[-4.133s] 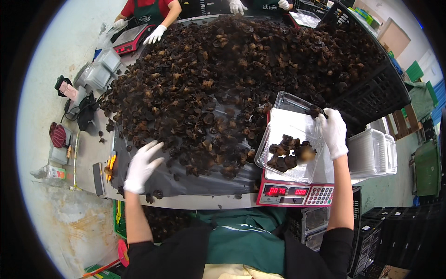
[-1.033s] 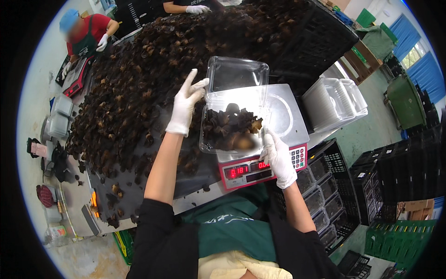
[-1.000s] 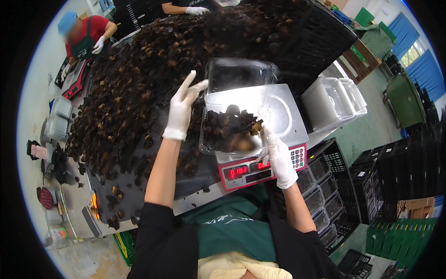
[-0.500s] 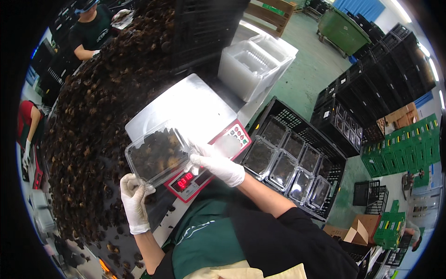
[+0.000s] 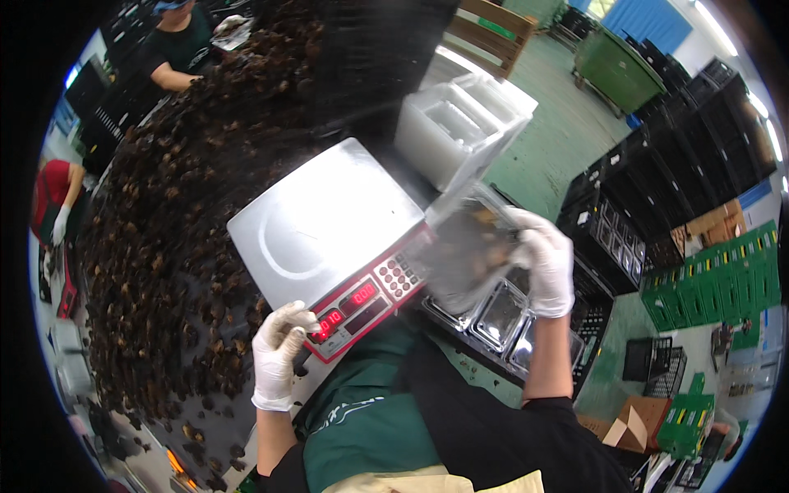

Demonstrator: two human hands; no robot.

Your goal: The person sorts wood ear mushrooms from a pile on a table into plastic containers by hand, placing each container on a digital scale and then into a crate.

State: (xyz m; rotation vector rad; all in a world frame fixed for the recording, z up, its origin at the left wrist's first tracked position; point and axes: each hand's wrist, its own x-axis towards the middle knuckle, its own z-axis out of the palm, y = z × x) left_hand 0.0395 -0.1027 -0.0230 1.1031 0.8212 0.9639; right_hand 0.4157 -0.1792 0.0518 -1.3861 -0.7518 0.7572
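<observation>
One filled box (image 5: 472,251), off the scale (image 5: 329,222), is gripped by the right hand (image 5: 546,263) at right of centre, above a crate (image 5: 598,324) showing at least three packed boxes (image 5: 500,316). The left hand (image 5: 281,353), lower left of centre, is curled apart from it; I cannot tell whether its fingertips meet or the blurred lid is fastened. Countless dark mushrooms (image 5: 173,271) at left lie unpacked, with two stacks of spare boxes (image 5: 436,135) upper centre.

A green floor (image 5: 542,123) runs past a slatted wooden frame (image 5: 493,12) and a wheeled green bin (image 5: 616,70) toward blue curtains (image 5: 657,31) beside a window (image 5: 600,6), while tube lights (image 5: 715,22) glow near stacks of black crates (image 5: 678,160)
</observation>
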